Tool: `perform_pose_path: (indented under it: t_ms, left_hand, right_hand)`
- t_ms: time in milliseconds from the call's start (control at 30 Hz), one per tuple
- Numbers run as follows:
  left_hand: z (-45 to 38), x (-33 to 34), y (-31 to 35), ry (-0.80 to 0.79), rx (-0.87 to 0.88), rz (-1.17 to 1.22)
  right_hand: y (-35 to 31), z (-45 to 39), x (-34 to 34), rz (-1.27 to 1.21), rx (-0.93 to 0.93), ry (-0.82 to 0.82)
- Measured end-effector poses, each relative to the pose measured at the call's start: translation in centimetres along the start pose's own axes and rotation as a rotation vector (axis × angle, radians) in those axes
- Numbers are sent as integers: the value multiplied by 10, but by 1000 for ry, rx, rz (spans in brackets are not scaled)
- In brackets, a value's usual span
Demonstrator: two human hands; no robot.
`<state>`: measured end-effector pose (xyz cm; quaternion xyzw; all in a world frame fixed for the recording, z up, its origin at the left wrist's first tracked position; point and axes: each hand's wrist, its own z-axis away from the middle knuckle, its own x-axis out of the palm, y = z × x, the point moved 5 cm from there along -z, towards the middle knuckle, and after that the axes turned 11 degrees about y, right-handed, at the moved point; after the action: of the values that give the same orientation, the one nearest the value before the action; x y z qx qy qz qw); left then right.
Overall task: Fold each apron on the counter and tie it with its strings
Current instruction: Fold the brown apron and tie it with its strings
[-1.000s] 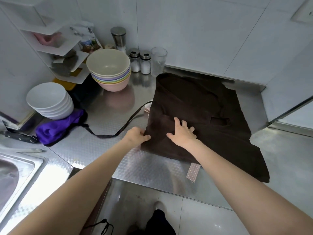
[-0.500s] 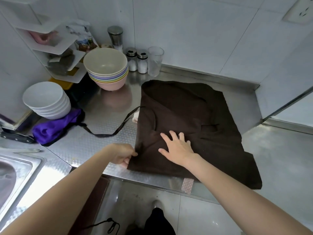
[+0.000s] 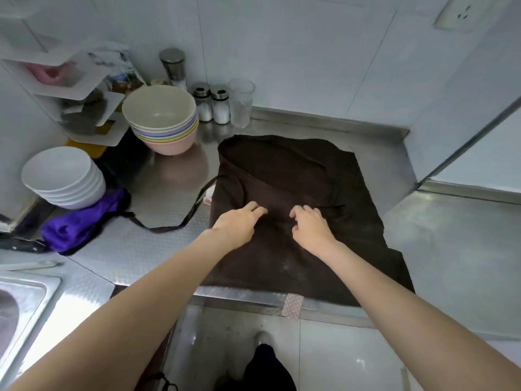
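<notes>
A dark brown apron (image 3: pixel 296 176) lies spread flat on the steel counter (image 3: pixel 158 249), its near edge hanging slightly over the counter's front. Its thin dark string (image 3: pixel 180 225) loops out to the left across the bare steel. My left hand (image 3: pixel 239 221) rests on the middle of the cloth with fingers stretched forward. My right hand (image 3: pixel 310 225) sits beside it on the cloth, fingers bent, tips touching the fabric. A bunched purple apron (image 3: pixel 81 221) lies at the left, beside the white bowls.
A stack of white bowls (image 3: pixel 62 176) and a stack of coloured bowls (image 3: pixel 160 119) stand at the left and back. Shakers (image 3: pixel 211 104) and a glass (image 3: pixel 241 103) line the wall. A sink (image 3: pixel 19 311) is at the lower left. A knife handle (image 3: pixel 19 245) lies near it.
The brown apron slid toward the counter's front edge. My left hand let go of its left edge and moved onto the middle of the cloth, next to my right hand.
</notes>
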<state>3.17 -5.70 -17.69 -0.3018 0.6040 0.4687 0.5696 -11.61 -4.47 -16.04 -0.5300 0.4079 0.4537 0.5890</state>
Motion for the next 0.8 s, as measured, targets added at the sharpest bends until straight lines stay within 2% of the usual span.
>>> perform_pose_path:
  t_ms: [100,233,333,533,667,800]
  left_hand:
    - [-11,14,3,-101,-35,-24]
    - [-17,9,-3,-70,-119,53]
    - [-17,2,-15,-40,-197,144]
    - [-16,-4,-26,35,-172,98]
    - [-14,-1,-28,-12,-211,101]
    - [-9,-2,-24,-29,-180,104]
  right_hand:
    - [37,2,-7,66,94,-26]
    - [55,5,-4,119,35,-92]
    - [46,0,-5,131,-24,-89]
    - [27,-9,-11,266,-127,-5]
    - [14,-15,-23,326,-160,105]
    - [8,-17,-14,320,-89,19]
